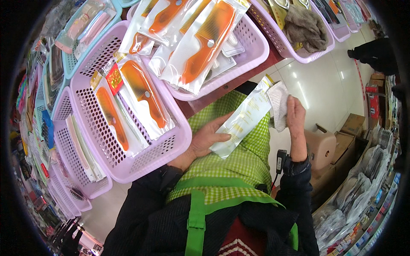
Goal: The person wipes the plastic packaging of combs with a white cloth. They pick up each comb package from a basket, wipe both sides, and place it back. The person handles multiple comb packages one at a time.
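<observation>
My left hand [205, 138] fingers are clasped on the lower end of a clear packet [243, 121]; its long axis slants up-right to my right hand [294, 117], whose fingers are pinching a white cloth [278, 104] against its top

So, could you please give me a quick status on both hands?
Left hand holds clear flat packet. Right hand presses white cloth at packet's top. Lilac basket of combs beside left hand.

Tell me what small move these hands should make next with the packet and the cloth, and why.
Probably bring the cloth in the right hand down along the clear packet to wipe it: the left hand already props the packet from below, and the cloth touches only its top end.
</observation>
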A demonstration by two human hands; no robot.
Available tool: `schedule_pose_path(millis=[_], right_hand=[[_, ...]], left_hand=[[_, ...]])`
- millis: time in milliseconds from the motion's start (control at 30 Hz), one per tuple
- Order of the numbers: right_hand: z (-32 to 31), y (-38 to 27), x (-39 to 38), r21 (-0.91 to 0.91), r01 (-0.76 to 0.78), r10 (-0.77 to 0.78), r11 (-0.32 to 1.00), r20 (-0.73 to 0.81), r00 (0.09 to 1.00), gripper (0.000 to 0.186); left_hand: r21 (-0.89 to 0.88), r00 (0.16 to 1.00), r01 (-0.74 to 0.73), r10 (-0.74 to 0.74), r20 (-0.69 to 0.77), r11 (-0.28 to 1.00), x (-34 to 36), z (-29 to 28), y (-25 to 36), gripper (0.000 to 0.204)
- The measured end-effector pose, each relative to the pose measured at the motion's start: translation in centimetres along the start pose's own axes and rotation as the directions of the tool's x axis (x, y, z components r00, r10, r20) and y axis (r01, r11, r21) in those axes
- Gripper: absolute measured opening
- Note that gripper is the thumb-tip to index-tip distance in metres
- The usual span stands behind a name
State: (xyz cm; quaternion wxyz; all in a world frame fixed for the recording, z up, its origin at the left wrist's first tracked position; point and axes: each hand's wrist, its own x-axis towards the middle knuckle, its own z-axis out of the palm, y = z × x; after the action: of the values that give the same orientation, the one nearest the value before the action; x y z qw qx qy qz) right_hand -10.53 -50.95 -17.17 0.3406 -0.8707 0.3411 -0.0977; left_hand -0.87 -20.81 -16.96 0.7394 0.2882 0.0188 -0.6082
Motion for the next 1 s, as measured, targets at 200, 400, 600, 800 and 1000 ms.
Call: schedule_pose_path(millis=[200, 400, 600, 800, 1000], right_hand=[[-0.6, -5.4, 0.0, 0.269, 0.260, -0.258, 0.927, -0.044, 0.965, 0.023], [3.1, -10.4, -1.3, -0.240, 0.595, -0.555, 0.767, 0.216, 0.803, 0.022], [4.6, -9.2, 0.9, -0.266, 0.469, -0.493, 0.842, -0.027, 0.870, 0.018], [4.8, -8.0, 1.5, -0.157, 0.415, -0.423, 0.896, -0.021, 0.906, 0.016], [4.1, -9.2, -0.8, -0.308, 0.548, -0.573, 0.778, 0.011, 0.820, 0.019]], left_hand=[[-0.027, 1.000, 0.012, -0.011, 0.026, 1.000, 0.3, -0.3, 0.4, 0.080], [-0.021, 0.999, 0.002, -0.001, 0.034, 1.000, 0.3, -0.5, 0.6, 0.080], [-0.007, 0.999, -0.014, 0.015, 0.038, 1.000, 0.2, -0.7, 0.8, 0.078], [0.002, 0.998, -0.033, 0.033, 0.055, 0.999, 0.2, -1.0, 0.6, 0.077], [0.008, 0.999, -0.020, 0.020, 0.036, 1.000, 0.2, -1.2, 0.2, 0.068]])
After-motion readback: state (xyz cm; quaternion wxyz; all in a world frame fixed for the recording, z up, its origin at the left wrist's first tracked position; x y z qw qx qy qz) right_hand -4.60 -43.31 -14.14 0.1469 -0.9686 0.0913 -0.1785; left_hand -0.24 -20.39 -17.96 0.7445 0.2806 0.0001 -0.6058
